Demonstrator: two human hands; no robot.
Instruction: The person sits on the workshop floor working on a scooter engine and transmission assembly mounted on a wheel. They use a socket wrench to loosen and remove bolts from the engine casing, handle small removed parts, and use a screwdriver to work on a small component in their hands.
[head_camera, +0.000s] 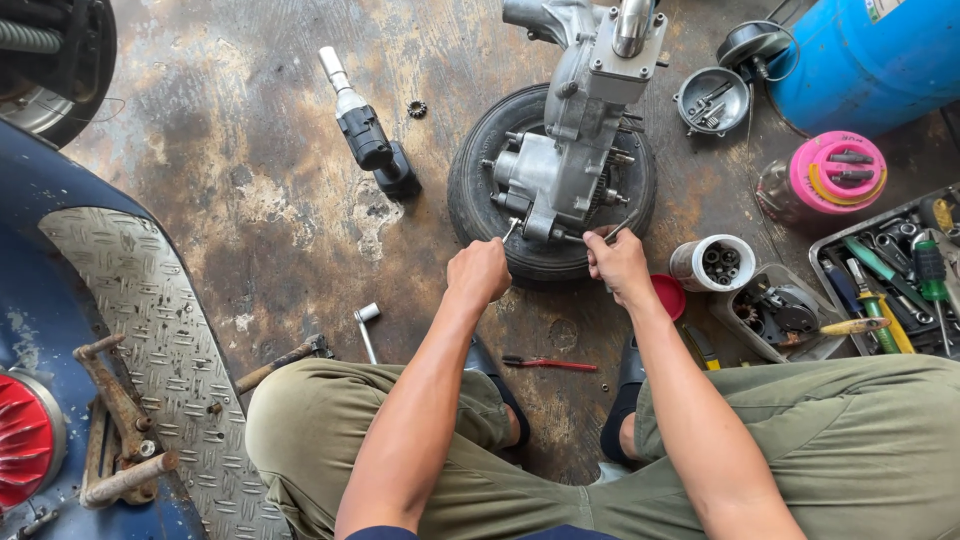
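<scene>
Squatting on the stained concrete floor (260, 200), the person works at a grey metal engine casing (565, 150) that stands upright inside a small black tyre (480, 215), which cradles it and keeps it from tipping. The left hand (478, 272) is clenched around a slim tool handle whose metal tip (511, 228) points up at the casing's lower edge. The right hand (618, 262) grips a thin metal tool (622, 227) angled toward the same lower edge, so both hands meet at the side nearest the body. A red-handled pair of pliers (548, 363) lies between the feet, within easy reach. An impact driver (372, 140) rests on the floor to the left of the tyre, and a tray of tools (890, 280) sits to the right, beside a white tub of sockets (712, 263).
</scene>
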